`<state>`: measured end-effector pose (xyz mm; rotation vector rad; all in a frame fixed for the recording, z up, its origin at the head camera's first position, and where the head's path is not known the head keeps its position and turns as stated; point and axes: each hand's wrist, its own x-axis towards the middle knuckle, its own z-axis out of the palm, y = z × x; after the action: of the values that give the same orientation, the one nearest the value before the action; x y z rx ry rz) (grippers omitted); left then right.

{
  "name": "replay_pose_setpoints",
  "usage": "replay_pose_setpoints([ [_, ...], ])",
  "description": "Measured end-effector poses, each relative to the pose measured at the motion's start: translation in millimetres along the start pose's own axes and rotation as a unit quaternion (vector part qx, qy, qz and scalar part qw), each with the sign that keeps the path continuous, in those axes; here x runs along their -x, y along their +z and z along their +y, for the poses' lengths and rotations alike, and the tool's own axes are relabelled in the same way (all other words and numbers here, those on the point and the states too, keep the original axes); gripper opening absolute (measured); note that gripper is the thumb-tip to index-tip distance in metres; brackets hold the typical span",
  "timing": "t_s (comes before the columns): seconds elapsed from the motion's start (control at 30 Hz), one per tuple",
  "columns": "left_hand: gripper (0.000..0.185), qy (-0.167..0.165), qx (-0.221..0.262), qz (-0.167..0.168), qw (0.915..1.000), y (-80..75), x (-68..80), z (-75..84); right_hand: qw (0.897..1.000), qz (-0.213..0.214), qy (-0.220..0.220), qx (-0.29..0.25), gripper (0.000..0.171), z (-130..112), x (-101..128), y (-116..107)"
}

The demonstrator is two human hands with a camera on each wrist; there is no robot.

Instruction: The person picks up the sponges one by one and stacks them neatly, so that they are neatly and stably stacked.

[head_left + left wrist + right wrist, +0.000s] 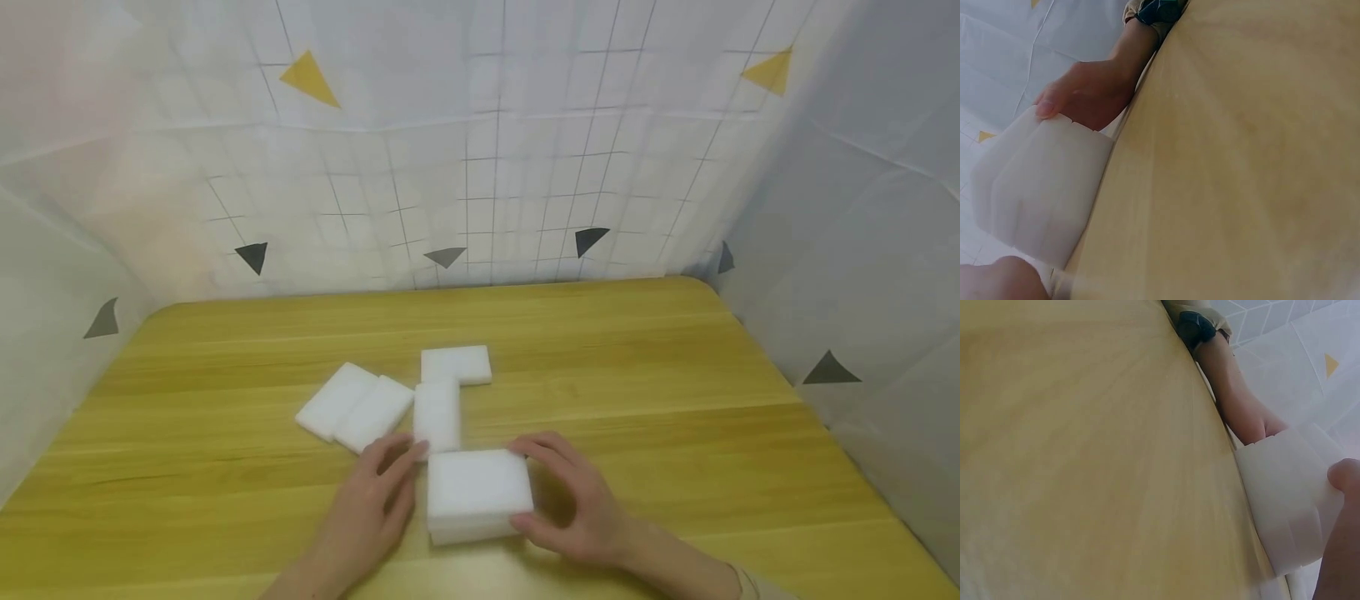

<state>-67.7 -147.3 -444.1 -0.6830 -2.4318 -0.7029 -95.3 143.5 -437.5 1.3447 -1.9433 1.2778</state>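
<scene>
A stack of white foam blocks [478, 496] lies on the wooden table [675, 400] near its front edge, between my two hands. My right hand [558, 492] grips its right side, fingers on the far edge and thumb at the near corner. My left hand [390, 479] rests with nearly straight fingers against the stack's left far corner. The left wrist view shows the stack [1041, 187] with the right hand [1085, 94] behind it. From the right wrist, the stack [1285, 500] stands before the left hand [1250, 422].
Further back lie more loose white blocks: two side by side [354, 408], one lengthwise [437, 415] and one across [456, 365]. White patterned sheets [480, 167] wall in the table at the back and on both sides.
</scene>
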Motion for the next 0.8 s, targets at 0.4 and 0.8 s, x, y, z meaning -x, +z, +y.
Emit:
replay_pose_setpoints([
  [0.4, 0.040, 0.003, 0.001, 0.012, 0.9999, 1.4, -0.5, -1.4, 1.000, -0.003, -0.021, -0.008, 0.068, 1.6, 0.0, -0.5],
  [0.8, 0.038, -0.074, -0.009, 0.003, 0.9972, -1.5, -1.0, 0.3, 0.999, -0.002, -0.036, -0.010, 0.068, 1.0, -1.7, -0.6],
])
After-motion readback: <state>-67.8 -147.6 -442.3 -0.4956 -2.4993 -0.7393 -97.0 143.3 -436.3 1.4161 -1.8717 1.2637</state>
